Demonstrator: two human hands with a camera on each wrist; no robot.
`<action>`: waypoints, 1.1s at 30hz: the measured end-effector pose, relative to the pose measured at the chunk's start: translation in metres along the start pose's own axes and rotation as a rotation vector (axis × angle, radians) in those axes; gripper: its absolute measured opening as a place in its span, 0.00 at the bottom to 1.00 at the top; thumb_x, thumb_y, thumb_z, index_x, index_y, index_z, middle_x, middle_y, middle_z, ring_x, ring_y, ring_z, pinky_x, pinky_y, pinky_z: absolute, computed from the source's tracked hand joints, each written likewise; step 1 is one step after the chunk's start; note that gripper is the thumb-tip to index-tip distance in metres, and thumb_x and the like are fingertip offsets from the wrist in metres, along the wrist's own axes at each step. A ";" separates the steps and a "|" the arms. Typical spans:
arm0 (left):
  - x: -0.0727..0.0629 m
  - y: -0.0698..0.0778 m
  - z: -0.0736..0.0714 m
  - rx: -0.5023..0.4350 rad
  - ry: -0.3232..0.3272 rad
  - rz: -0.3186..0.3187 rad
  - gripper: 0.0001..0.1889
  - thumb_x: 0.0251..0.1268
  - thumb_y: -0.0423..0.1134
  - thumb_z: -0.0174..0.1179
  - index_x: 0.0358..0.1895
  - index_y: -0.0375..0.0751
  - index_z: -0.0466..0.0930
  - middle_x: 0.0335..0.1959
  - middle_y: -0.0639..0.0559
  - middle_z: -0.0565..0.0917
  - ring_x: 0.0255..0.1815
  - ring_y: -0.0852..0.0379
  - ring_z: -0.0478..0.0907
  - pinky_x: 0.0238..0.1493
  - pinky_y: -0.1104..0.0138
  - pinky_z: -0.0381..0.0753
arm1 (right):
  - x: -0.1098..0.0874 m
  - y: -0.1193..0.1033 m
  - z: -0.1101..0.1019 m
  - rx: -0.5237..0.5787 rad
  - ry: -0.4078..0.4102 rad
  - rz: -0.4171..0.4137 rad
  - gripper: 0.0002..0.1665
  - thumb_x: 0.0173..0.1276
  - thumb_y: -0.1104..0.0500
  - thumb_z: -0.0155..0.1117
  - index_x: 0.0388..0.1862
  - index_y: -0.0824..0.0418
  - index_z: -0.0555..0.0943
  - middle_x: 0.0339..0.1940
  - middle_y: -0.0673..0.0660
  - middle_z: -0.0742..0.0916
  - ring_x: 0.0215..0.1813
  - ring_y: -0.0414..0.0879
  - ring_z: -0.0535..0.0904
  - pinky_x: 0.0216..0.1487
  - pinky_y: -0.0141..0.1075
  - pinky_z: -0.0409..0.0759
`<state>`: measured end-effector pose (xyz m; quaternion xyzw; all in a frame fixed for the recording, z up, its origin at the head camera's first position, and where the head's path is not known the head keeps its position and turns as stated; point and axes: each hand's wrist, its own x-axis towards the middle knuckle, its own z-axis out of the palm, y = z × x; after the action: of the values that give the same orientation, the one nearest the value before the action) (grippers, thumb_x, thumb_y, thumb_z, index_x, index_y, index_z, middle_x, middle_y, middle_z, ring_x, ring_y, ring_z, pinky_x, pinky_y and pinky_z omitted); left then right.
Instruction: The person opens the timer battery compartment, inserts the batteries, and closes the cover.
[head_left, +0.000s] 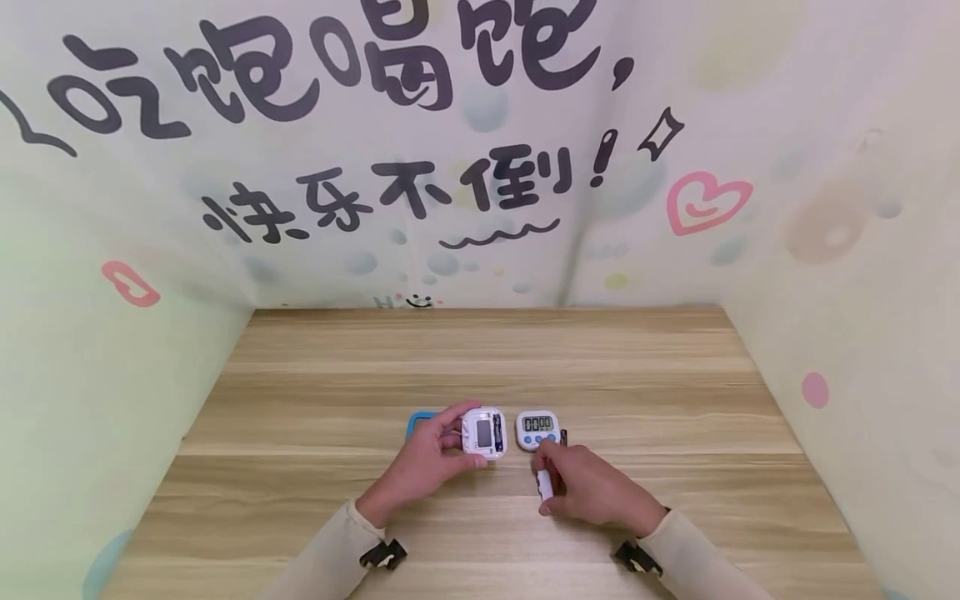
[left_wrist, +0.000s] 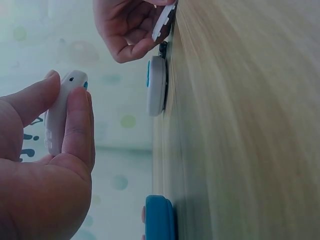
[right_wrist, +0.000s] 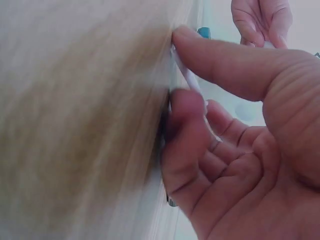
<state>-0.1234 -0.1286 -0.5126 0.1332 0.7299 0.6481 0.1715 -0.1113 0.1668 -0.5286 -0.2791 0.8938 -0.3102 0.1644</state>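
Observation:
My left hand [head_left: 420,460] holds a white digital timer [head_left: 483,432] by its edges, above the table. Its back faces up, the battery bay uncovered, with a dark battery [head_left: 497,433] inside along one side. In the left wrist view the same timer [left_wrist: 59,117] stands on edge between thumb and fingers. My right hand [head_left: 596,490] pinches a thin white battery cover [head_left: 545,485] between thumb and fingers, low over the wood. Just beyond that hand lies a second white timer [head_left: 537,423], face up, with blue buttons and zeros on its display.
A blue timer [head_left: 420,419] lies partly hidden behind my left hand. Beside the second white timer is a small dark battery [head_left: 564,437]. The wooden table [head_left: 480,350] meets printed fabric walls [head_left: 840,275] at the back and both sides.

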 end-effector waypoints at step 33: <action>-0.001 0.002 0.010 -0.041 -0.054 0.006 0.43 0.62 0.30 0.76 0.80 0.38 0.65 0.61 0.35 0.79 0.54 0.49 0.86 0.52 0.66 0.90 | 0.034 -0.028 -0.022 0.704 0.198 -0.028 0.18 0.71 0.66 0.72 0.58 0.63 0.82 0.37 0.62 0.87 0.30 0.45 0.88 0.34 0.46 0.92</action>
<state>-0.1186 -0.1196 -0.5119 0.1492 0.7114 0.6595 0.1918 -0.1373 0.1384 -0.4982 -0.1863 0.7401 -0.6264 0.1587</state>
